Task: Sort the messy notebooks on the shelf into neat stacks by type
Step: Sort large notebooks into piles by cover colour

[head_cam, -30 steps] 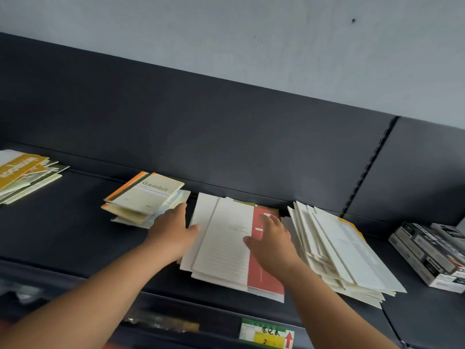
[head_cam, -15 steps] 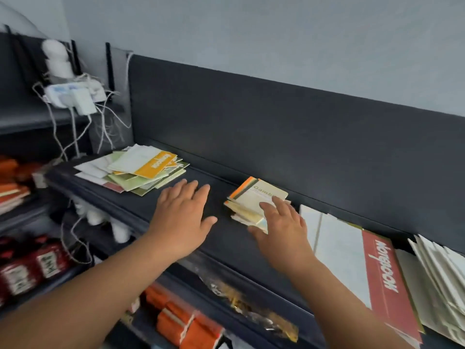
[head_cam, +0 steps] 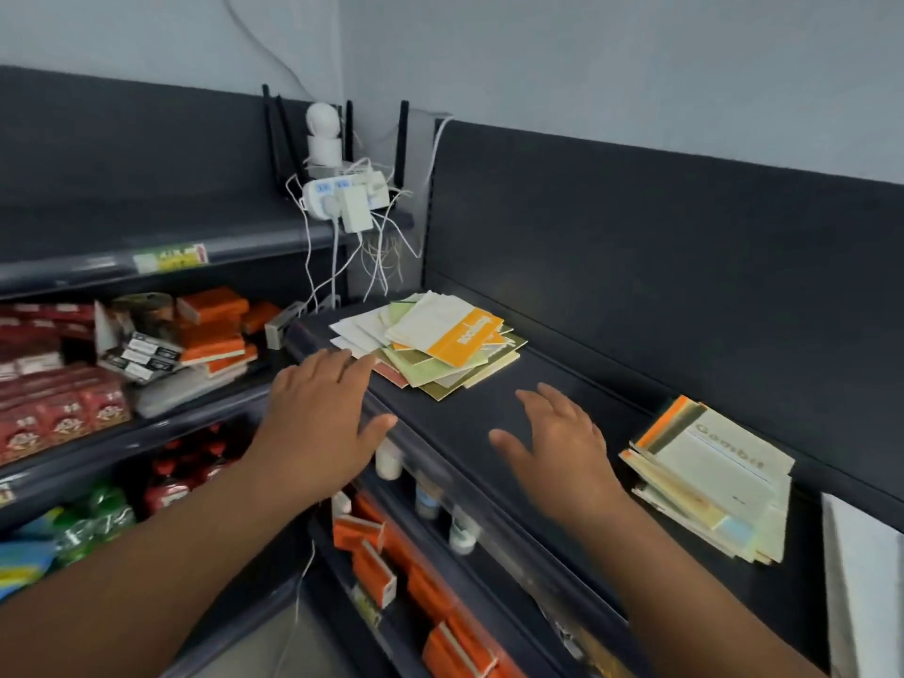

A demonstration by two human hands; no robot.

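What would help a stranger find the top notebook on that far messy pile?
Follow the dark shelf to its far end, under the tangle of white plugs. A loose pile of notebooks lies there. The top notebook is cream with a broad orange band and white lettering; those beneath are mostly plain green or cream.

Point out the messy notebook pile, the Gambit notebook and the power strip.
messy notebook pile (head_cam: 462, 337): head view, orange band of the top notebook.
Gambit notebook (head_cam: 719, 462): head view, pale front cover.
power strip (head_cam: 319, 194): head view, white body.
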